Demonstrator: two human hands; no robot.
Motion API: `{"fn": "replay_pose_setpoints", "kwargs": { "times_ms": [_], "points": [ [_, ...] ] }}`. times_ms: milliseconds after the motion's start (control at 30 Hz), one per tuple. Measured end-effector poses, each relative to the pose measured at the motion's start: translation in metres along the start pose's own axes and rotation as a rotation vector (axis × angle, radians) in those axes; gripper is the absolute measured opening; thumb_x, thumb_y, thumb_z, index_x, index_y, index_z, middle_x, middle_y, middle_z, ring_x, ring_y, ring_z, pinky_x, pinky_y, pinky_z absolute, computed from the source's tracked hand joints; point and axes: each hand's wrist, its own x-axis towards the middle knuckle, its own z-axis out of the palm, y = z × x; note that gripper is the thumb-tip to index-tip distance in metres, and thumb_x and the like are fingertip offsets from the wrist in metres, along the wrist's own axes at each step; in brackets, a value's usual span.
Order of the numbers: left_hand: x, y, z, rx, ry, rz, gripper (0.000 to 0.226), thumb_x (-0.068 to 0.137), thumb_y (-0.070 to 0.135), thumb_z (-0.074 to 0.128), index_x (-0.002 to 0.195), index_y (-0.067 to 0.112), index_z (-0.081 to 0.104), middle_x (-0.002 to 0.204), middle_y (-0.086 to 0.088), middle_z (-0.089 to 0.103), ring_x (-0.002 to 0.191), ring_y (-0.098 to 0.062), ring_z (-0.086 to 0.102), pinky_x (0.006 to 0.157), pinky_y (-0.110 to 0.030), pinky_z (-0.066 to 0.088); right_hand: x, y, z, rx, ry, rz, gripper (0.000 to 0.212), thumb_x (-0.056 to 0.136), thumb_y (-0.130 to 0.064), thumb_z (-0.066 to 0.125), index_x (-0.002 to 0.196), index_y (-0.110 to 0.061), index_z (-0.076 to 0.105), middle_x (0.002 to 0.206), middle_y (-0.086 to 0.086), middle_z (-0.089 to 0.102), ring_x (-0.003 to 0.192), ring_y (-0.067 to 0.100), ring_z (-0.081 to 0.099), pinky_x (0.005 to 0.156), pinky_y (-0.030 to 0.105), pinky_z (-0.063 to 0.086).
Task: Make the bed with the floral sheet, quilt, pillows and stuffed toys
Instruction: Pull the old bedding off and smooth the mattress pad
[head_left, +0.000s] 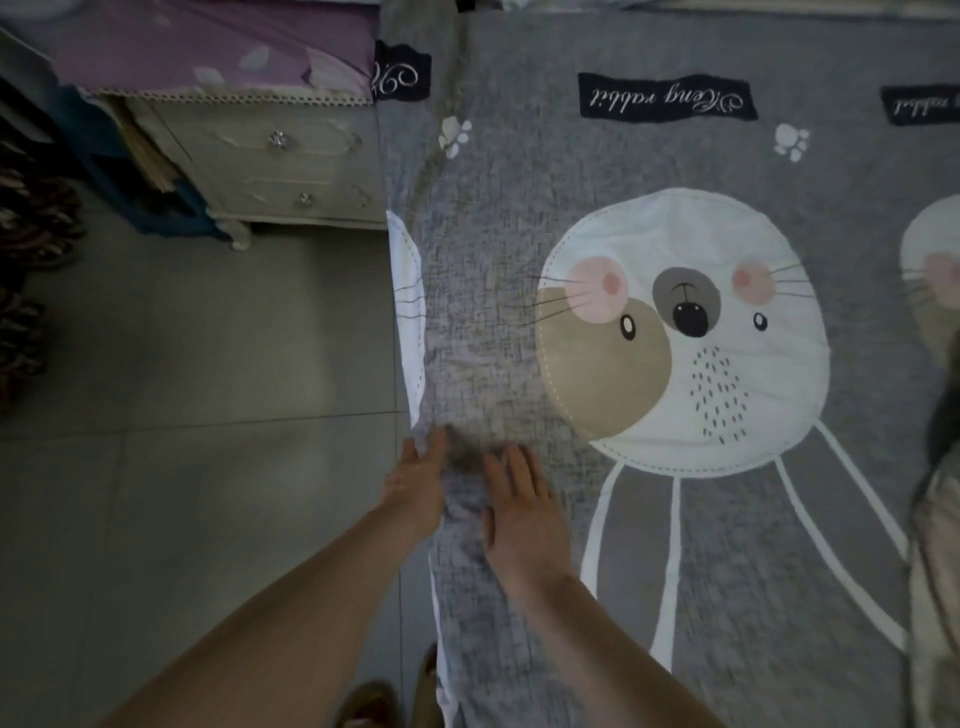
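Observation:
A grey sheet (519, 218) printed with big white rabbit faces and dark name labels lies spread over the bed. My left hand (418, 483) is at the sheet's left edge, where the cloth drops over the bed's side, fingers straight along the fold. My right hand (519, 509) lies flat on top of the sheet just to the right, fingers spread and pressing the cloth. Between the two hands the fabric bunches into a small ridge. No quilt or pillows are in view.
A pale bedside cabinet (291, 171) with crystal knobs stands against the bed at the upper left, with a purple floral cloth (208, 47) on top. Grey floor tiles (182, 389) run along the bed's left side. A beige and dark shape (940, 519) lies at the right edge.

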Motion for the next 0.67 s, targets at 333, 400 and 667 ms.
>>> {"fn": "replay_pose_setpoints", "kwargs": {
  "times_ms": [333, 400, 667],
  "points": [
    [-0.005, -0.002, 0.05, 0.386, 0.01, 0.06, 0.08, 0.102, 0.023, 0.045, 0.149, 0.041, -0.017, 0.144, -0.025, 0.038, 0.128, -0.039, 0.044, 0.107, -0.041, 0.038, -0.062, 0.005, 0.012, 0.047, 0.14, 0.02, 0.075, 0.077, -0.001, 0.073, 0.145, -0.016, 0.044, 0.146, 0.017, 0.044, 0.133, 0.038, 0.044, 0.102, 0.044, 0.046],
    [-0.013, 0.006, 0.047, 0.49, 0.039, 0.116, 0.061, 0.103, 0.047, 0.029, 0.155, 0.024, 0.01, 0.142, -0.027, 0.041, 0.131, -0.042, 0.038, 0.112, -0.047, 0.03, -0.071, 0.0, 0.012, 0.013, 0.126, -0.034, 0.084, 0.069, 0.004, 0.076, 0.144, -0.019, 0.046, 0.148, 0.015, 0.043, 0.136, 0.037, 0.041, 0.104, 0.045, 0.043],
    [-0.017, 0.022, 0.024, 0.801, 0.072, 0.242, 0.103, 0.091, 0.018, 0.061, 0.15, 0.037, -0.021, 0.156, -0.003, -0.032, 0.144, -0.035, -0.025, 0.117, -0.058, -0.006, -0.072, 0.007, 0.018, -0.143, -0.175, 0.044, 0.071, 0.073, -0.043, 0.075, 0.136, -0.032, 0.046, 0.15, 0.005, 0.037, 0.136, 0.041, 0.038, 0.094, 0.058, 0.047]
  ]
}}
